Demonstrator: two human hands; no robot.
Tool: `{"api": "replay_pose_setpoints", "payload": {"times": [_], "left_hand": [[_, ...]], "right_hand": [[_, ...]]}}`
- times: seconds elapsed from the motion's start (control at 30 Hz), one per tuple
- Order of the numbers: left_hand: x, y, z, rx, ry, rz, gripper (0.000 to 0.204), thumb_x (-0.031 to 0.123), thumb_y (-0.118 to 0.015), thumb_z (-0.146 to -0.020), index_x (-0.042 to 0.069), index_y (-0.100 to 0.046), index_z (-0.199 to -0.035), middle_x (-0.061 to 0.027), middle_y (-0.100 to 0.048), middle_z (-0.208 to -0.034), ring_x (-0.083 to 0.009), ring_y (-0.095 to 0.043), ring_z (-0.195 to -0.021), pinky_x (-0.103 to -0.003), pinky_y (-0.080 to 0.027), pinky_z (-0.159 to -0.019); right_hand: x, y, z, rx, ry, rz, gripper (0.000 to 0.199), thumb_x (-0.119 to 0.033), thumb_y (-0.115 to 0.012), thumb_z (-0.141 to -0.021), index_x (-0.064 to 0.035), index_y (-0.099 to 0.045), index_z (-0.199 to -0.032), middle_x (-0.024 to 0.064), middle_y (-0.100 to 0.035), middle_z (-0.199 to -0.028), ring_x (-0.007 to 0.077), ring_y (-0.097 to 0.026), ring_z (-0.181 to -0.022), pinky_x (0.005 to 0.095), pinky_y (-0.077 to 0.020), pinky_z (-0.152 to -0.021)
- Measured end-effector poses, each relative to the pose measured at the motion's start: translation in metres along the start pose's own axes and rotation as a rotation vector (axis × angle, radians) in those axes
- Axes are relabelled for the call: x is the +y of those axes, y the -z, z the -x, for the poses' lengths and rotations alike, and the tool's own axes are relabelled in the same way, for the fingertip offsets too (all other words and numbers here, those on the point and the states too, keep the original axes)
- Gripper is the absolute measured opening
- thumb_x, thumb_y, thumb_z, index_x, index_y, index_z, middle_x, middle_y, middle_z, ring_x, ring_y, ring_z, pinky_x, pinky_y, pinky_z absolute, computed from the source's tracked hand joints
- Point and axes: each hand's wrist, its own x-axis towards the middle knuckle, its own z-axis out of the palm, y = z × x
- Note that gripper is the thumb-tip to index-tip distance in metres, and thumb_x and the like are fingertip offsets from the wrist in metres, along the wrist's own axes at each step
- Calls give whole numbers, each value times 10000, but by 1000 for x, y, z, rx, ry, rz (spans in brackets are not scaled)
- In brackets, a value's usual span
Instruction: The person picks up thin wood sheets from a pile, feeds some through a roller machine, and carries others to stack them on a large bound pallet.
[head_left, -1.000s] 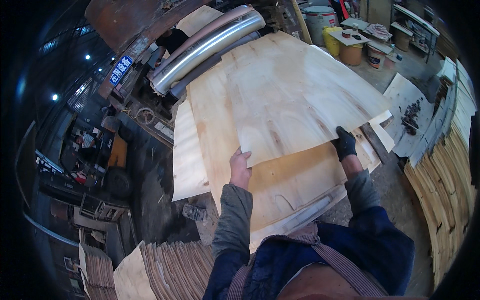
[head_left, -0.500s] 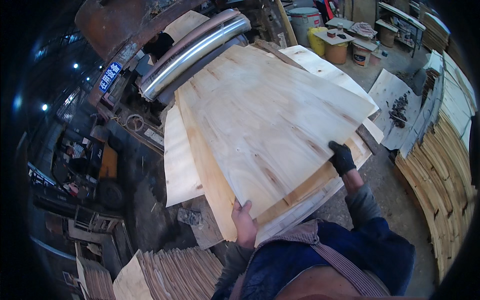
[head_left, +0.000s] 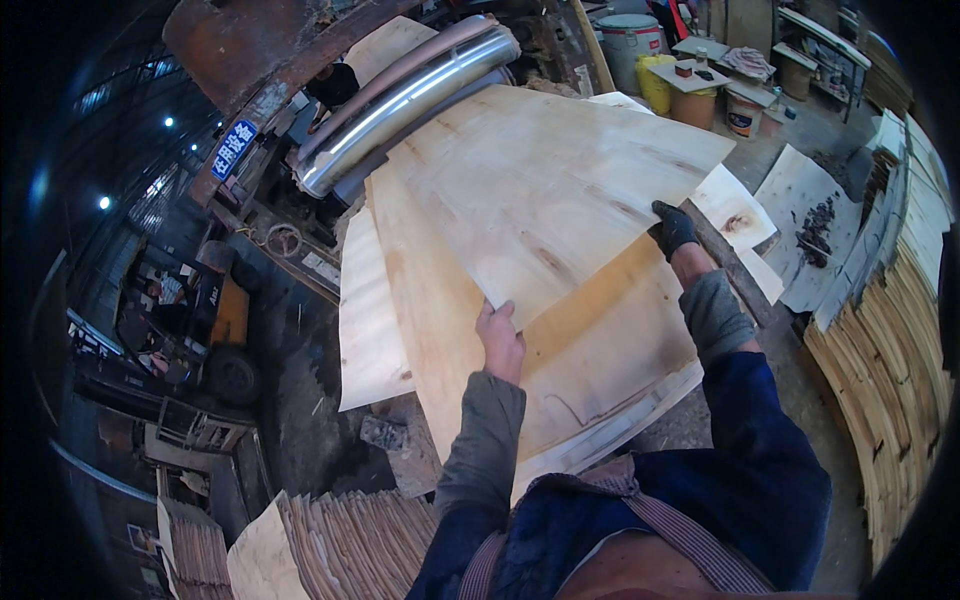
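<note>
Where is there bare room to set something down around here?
Dark floor between the forklift and the pale sheet at left looks mostly open, as does the floor strip beside the veneer stack at right. Crowded: the far right, with drum and buckets, and the pile beneath the held wood sheet.

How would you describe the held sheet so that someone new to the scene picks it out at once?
Start at the shiny silver metal roller near the top. From there, overlapping thin wooden sheets spread toward the person. The target is the uppermost pale, brown-streaked wooden sheet, the only one gripped by the bare left hand and black-gloved right hand.
</note>
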Motion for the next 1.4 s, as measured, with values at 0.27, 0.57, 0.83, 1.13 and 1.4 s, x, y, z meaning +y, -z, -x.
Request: {"api": "replay_pose_setpoints", "payload": {"times": [0.27,0.57,0.83,1.13,1.4], "left_hand": [[14,-39,-5,-126,63,-53,367,-56,-411,-811,-41,-456,-1175,-149,-541,-1109,-267,-557,-976,-386,-472,-849],[21,-3,122,-66,-49,-101,415,-84,-422,-812,-54,-423,-1226,-123,-523,-1170,-194,-504,-1060,-302,-389,-912],[10,-24,114,-51,67,9,386,-48,-449,-835,-31,-411,-1219,-126,-519,-1157,-197,-508,-1043,-311,-402,-892],[41,32,152,30,39,-63,410,-47,-457,-830,-28,-405,-1237,-122,-517,-1170,-210,-517,-1036,-324,-422,-889],[66,149,220,161,43,-120,419,-50,-468,-806,-30,-434,-1222,-117,-550,-1121,-208,-536,-1004,-320,-426,-876]], "right_hand": [[-6,72,10,34,36,-70,165,-198,-619,-800,-65,-590,-893,97,-600,-717,220,-565,-561,338,-490,-502],[-16,105,139,-80,-2,-166,270,-132,-626,-791,-56,-542,-1035,76,-600,-933,221,-609,-824,346,-545,-717],[-21,75,68,-168,58,-173,211,-140,-632,-785,-69,-554,-968,58,-597,-873,193,-597,-762,333,-536,-676],[5,79,153,-255,-71,-189,329,-110,-621,-791,-3,-518,-1085,104,-604,-956,236,-607,-850,352,-531,-736],[26,94,267,-469,-627,-20,324,-186,-643,-797,35,-534,-1008,162,-608,-896,301,-620,-807,419,-546,-703]]}}
